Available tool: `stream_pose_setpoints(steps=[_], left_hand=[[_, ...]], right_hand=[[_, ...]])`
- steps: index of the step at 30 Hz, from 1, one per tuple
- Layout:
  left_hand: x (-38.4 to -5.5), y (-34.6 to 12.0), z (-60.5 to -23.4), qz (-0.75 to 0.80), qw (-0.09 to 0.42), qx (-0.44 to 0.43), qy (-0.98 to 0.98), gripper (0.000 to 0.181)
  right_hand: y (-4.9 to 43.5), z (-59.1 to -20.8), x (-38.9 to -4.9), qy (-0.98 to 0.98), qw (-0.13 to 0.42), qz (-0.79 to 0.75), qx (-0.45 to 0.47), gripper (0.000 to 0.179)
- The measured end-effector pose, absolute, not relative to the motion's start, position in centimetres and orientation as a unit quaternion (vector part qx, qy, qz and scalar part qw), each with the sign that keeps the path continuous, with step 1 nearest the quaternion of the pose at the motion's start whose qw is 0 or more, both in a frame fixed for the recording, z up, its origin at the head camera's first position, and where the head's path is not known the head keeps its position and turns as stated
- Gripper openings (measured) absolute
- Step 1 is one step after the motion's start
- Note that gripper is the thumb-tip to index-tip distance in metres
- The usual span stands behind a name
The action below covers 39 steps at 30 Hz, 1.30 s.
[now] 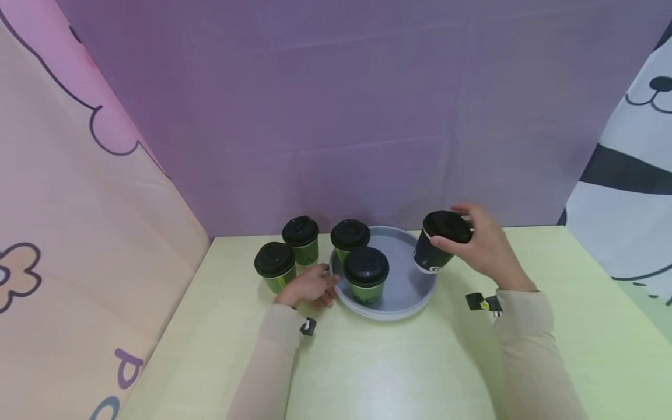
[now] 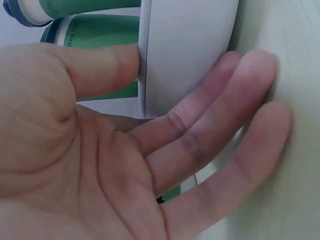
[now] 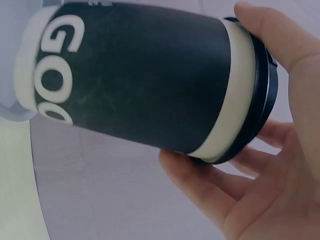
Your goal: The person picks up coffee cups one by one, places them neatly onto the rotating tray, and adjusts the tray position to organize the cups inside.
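My right hand [image 1: 490, 248] grips a dark paper coffee cup [image 1: 433, 251] near its black lid [image 3: 262, 95], thumb on one side and fingers on the other. The cup tilts at the right edge of a round grey tray [image 1: 401, 300]; white letters show near its base in the right wrist view. At the tray's left edge, my left hand [image 1: 311, 287] holds the rim, its thumb on the rim and its fingers against the outer wall [image 2: 187, 55]. Two green cups with black lids stand on the tray, a front one [image 1: 366, 277] and a rear one [image 1: 349, 236].
Left of the tray, two more green lidded cups stand on the pale table [image 1: 388, 367]: one nearer [image 1: 275, 265] and one farther back [image 1: 301, 239]. A purple cloth backdrop [image 1: 336, 116] rises behind the table, with printed panels at both sides.
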<state>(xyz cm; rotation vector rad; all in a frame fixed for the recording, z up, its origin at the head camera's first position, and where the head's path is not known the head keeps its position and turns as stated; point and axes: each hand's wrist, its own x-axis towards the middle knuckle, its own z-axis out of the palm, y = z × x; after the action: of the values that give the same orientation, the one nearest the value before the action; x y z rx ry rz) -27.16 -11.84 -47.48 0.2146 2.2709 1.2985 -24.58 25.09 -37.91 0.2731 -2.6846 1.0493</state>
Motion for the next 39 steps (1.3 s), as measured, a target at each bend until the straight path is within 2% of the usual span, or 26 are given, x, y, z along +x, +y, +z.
stream_pose_setpoints(steps=[12, 18, 29, 39], left_hand=[[-27.2, -11.6, -47.8, 0.487, 0.236, 0.066, 0.839, 0.047], [-27.3, -11.6, -47.8, 0.492, 0.234, 0.056, 0.837, 0.051], [-27.3, -11.2, -47.7, 0.491, 0.222, 0.038, 0.842, 0.051], [-27.3, -11.0, -47.6, 0.486, 0.203, 0.026, 0.85, 0.05]], right_hand=[[24.1, -38.8, -24.8, -0.922, 0.078, 0.341, 0.164, 0.072], [23.5, -38.9, -24.7, -0.922, 0.051, 0.336, 0.186, 0.072], [22.6, -39.0, -24.6, -0.917, 0.038, 0.328, 0.223, 0.068], [21.8, -39.3, -24.6, -0.912, 0.018, 0.327, 0.247, 0.074]])
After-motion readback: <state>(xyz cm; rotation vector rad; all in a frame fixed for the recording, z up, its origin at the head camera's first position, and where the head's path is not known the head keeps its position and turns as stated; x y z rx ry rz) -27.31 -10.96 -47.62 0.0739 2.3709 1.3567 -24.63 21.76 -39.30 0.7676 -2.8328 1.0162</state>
